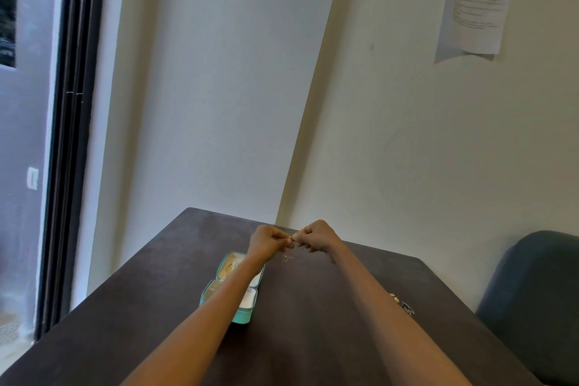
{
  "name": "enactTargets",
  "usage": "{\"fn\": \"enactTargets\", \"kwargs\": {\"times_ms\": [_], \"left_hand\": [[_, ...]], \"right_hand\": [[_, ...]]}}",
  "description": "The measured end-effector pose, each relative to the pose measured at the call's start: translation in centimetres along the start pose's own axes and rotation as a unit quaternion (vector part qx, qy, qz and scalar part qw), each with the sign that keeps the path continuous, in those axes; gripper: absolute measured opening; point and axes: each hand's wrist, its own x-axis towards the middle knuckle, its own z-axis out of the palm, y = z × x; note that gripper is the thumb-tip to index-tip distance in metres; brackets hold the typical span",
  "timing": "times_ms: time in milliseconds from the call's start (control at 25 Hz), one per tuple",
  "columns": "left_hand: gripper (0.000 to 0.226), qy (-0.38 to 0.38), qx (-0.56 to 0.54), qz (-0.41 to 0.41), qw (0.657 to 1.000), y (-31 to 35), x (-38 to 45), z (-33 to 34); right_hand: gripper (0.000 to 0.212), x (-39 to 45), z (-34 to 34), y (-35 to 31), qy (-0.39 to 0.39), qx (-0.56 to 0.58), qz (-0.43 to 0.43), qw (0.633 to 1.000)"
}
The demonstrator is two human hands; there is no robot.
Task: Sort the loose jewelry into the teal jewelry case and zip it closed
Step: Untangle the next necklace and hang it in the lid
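Two bare hands meet above the far part of a dark, matte desk point(313, 307). The left hand point(266, 243) and the right hand point(316, 236) each have fingers curled, pinching between them a tiny gold piece of jewelry point(289, 239); a thin glinting bit dangles just below it, too small to make out. Both forearms stretch in from the bottom edge, where they are cut off.

Beneath the left forearm lies the teal jewelry case point(242, 316), open flat on the desk, a small rounded rectangle with a pale cream lining. The arm hides its middle. In the far half something slim and gold lies in the lining; the near half shows only white padding.

Near the right edge of the desk sits a little heap of loose jewelry point(402, 304), gold and dark pieces, blurred. Beyond that, a blue-grey upholstered chair point(532, 291) is partly out of frame. A curling printed sheet point(476, 6) hangs on the cream wall, text unreadable
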Motion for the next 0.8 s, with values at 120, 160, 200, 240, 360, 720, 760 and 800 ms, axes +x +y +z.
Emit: {"fn": "enactTargets", "kwargs": {"times_ms": [120, 160, 200, 240, 360, 720, 760, 800], "left_hand": [[0.015, 0.026, 0.014, -0.001, 1.0, 0.1, -0.1, -0.1], [0.015, 0.027, 0.013, -0.003, 1.0, 0.1, 0.0, -0.3], [0.014, 0.026, 0.01, -0.006, 1.0, 0.0, 0.0, -0.4], [0.014, 0.024, 0.007, -0.008, 1.0, -0.1, 0.1, -0.5], [0.014, 0.01, 0.008, -0.01, 1.0, -0.7, 0.0, -1.2], [0.036, -0.04, 0.005, -0.046, 0.998, -5.0, 0.8, -7.1], [0.035, -0.01, 0.031, -0.066, 0.997, -6.0, 1.2, -7.6], [0.036, 0.018, 0.063, -0.092, 0.994, -6.9, 1.4, -8.0]], "right_hand": [[0.008, 0.1, -0.2, 0.2, -0.012, -0.004, -0.001, 1.0], [0.008, 0.2, -0.2, 0.4, -0.009, -0.007, -0.005, 1.0], [0.011, 0.2, -0.1, 0.6, 0.0, -0.007, -0.009, 1.0], [0.016, 0.2, 0.1, 0.7, 0.01, -0.004, -0.013, 1.0], [0.018, 0.1, 1.0, 0.6, 0.035, 0.002, -0.033, 0.999], [0.018, 0.7, 7.3, 0.9, 0.061, 0.179, -0.04, 0.981], [0.02, 0.8, 7.9, 1.0, 0.065, 0.196, -0.03, 0.978], [0.02, 0.8, 8.3, 1.2, 0.066, 0.208, -0.021, 0.976]]}}
